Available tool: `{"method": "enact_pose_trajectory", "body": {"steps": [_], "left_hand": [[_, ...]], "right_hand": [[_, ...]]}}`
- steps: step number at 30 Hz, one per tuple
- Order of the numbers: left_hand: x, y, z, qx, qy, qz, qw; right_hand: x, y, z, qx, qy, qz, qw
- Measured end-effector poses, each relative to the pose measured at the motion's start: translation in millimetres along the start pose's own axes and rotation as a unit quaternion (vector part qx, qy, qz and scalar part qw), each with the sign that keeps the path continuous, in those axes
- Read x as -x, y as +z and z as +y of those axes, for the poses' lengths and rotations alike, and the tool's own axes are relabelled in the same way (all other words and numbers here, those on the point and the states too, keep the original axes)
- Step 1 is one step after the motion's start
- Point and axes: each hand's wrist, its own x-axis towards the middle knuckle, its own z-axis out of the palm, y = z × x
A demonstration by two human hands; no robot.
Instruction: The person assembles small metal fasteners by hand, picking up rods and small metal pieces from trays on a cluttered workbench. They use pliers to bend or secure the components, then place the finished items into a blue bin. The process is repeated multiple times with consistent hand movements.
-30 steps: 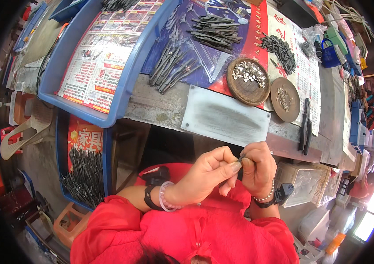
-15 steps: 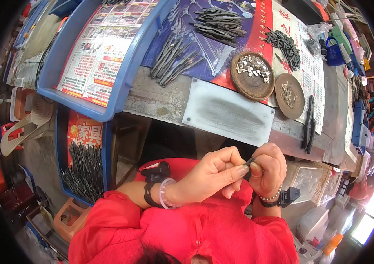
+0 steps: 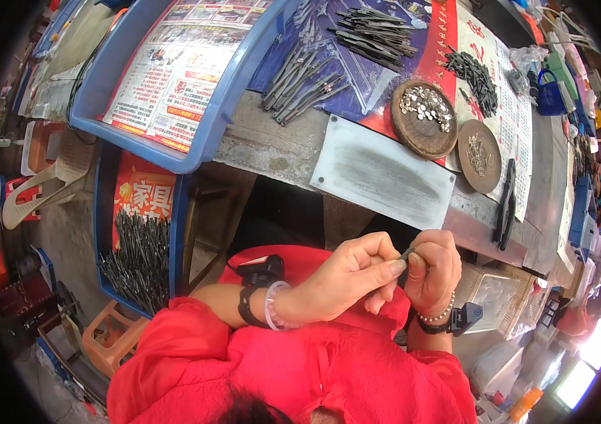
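Note:
In front of my lap, my left hand [image 3: 357, 267] and my right hand [image 3: 433, 274] meet with fingers pinched together. Between their fingertips a small dark metal piece [image 3: 406, 254] just shows; most of it is hidden. Past them, a white plate [image 3: 385, 173] with a grey smudge lies at the bench edge. Beyond it stand a round wooden dish [image 3: 413, 138] of small shiny discs and a shallow brown dish [image 3: 490, 177] of tiny metal parts. Black-handled pliers [image 3: 506, 205] rest at the right.
Several dark metal strips [image 3: 304, 85] lie in piles on the bench, with short dark pieces [image 3: 477, 78] farther right. A blue tray [image 3: 205, 141] lined with printed paper stands at the left. Below it, a blue bin [image 3: 179, 247] holds many thin dark strips.
The bench and its things sit slightly farther right and lower in view. My hands stay pinched together in nearly the same place, with the dark piece still between them.

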Motion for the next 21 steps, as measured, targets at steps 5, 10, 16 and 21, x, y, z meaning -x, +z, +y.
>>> {"method": "enact_pose_trajectory", "body": {"steps": [5,10,16,21], "left_hand": [[1,0,0,0.008,-0.008,0.005,1.0],[-2,-1,0,0.044,-0.016,-0.004,0.999],[-6,-3,-1,0.028,-0.024,-0.009,0.999],[-5,-3,-1,0.015,-0.025,-0.019,0.999]], "right_hand": [[-1,1,-4,-0.091,0.053,-0.006,0.994],[4,6,-6,-0.078,0.078,0.02,0.994],[13,11,-1,-0.152,0.121,0.042,0.98],[11,12,-1,-0.357,0.216,0.041,0.908]]}}
